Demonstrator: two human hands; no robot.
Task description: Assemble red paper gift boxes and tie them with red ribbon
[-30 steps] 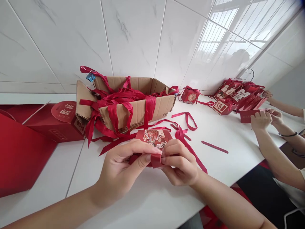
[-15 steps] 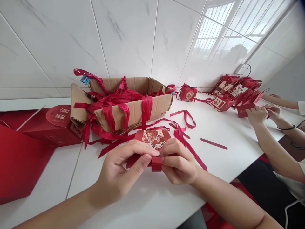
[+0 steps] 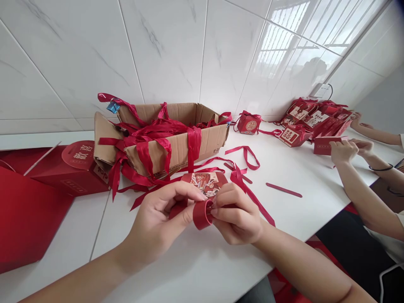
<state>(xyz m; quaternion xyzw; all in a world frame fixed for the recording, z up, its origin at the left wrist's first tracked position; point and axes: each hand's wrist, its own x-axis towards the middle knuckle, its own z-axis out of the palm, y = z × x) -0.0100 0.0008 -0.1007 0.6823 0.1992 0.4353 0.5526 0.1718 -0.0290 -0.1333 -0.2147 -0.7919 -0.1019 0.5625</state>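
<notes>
A red gift box (image 3: pixel 206 182) with printed cartoon figures on its top stands low on the table between my hands. My left hand (image 3: pixel 158 221) is closed on its near left side, thumb and fingers pinching it. At the near edge a red paper strap (image 3: pixel 200 215) is curled into a loop, its open end turned to the right. My right hand (image 3: pixel 238 214) is closed, with its fingertips pinching the strap's right end against the box. The fingers hide how strap and box meet.
Behind the box, a cardboard box (image 3: pixel 176 147) overflows with red ribbons. Loose ribbon (image 3: pixel 252 158) and a flat red strip (image 3: pixel 284 190) lie to the right. Red boxes stand left (image 3: pixel 78 168) and far right (image 3: pixel 293 135), where other people's hands (image 3: pixel 344 149) work.
The strap loop has grown larger and turned, so its open end now shows. My hands have shifted only slightly; a co-worker's hands moved a little with a red box.
</notes>
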